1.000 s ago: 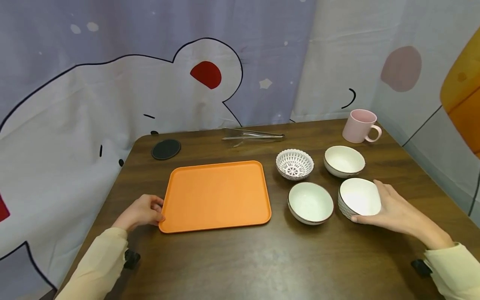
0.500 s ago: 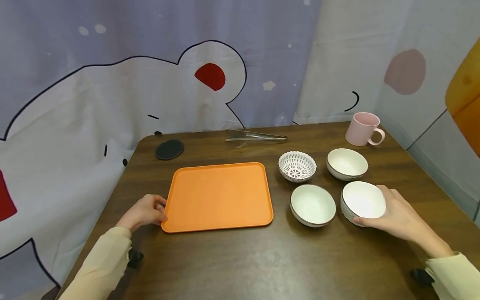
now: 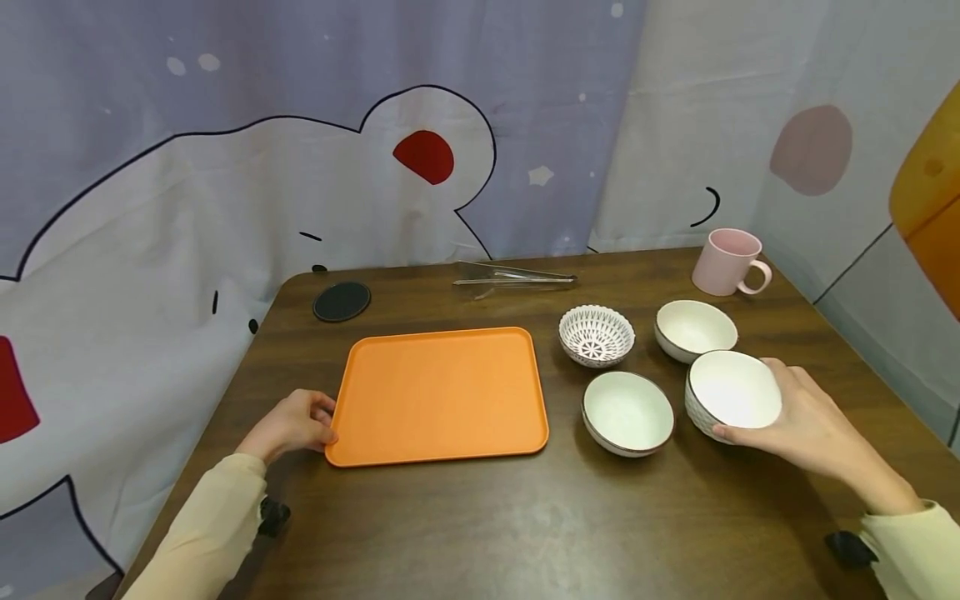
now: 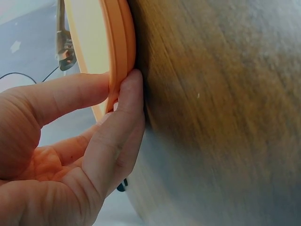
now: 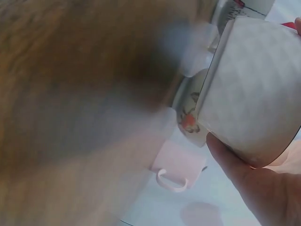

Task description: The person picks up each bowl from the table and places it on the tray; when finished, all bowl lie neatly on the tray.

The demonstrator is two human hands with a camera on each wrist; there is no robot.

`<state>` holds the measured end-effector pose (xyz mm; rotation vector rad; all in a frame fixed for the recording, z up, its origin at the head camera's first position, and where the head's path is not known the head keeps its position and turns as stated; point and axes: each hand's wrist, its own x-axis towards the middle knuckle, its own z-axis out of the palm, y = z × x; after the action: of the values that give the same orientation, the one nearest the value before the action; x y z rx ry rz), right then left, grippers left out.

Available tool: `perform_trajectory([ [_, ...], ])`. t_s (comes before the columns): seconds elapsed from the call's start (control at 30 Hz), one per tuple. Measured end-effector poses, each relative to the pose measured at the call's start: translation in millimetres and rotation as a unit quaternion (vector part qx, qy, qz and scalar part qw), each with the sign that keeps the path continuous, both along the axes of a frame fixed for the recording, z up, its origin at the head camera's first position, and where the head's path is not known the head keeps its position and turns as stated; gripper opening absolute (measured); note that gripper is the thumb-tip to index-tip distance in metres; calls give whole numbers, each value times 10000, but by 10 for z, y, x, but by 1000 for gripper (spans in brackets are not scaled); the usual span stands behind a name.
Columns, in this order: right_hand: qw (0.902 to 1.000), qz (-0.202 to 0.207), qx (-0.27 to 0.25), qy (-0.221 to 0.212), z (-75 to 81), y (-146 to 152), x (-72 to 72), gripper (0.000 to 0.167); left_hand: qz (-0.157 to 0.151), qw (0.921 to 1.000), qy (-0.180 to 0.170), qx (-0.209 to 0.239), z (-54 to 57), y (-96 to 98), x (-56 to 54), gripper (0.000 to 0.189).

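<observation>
At the tray's near left corner, my left hand (image 3: 296,423) pinches the rim of the orange tray (image 3: 438,396). In the left wrist view the thumb lies on the upper side and fingertips are beneath the edge. My right hand (image 3: 821,429) grips a white bowl (image 3: 731,390) by its right side, thumb at the near wall and fingers behind. Its textured outer wall (image 5: 254,89) shows in the right wrist view, where the bowl is off the table. Left of it stands a pale bowl with a dark rim (image 3: 627,412); behind it, another white bowl (image 3: 696,329).
A small patterned bowl (image 3: 596,336) sits right of the tray. At the back are a pink mug (image 3: 722,265), metal tongs (image 3: 517,280) in clear plastic and a black round coaster (image 3: 341,302). A printed curtain (image 3: 247,200) hangs behind the brown table (image 3: 480,525).
My right hand has raised the white bowl slightly off the table. The left hand keeps its hold on the tray. The head view has shifted a little.
</observation>
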<state>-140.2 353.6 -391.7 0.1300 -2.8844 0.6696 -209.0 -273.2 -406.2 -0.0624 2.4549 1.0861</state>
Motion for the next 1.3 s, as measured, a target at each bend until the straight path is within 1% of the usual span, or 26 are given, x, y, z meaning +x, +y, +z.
perform_trajectory([
  [0.23,10000,-43,27,21,62,-30,2,100,-5,9999,80,103,-7,1,16,54],
  [0.4,10000,-89,27,37,105,-68,-1,101,-21,9999,99,58,1,4,17,54],
  [0.77,9998,-84,14,194,216,-153,-60,99,-62,9999,99,81,16,5,26,51],
  [1.07,9998,-53,31,207,325,-251,-192,96,-43,9998,167,76,45,11,42,52],
  [1.3,9997,-69,-114,203,353,-337,-301,95,-43,9997,202,102,27,11,36,52],
])
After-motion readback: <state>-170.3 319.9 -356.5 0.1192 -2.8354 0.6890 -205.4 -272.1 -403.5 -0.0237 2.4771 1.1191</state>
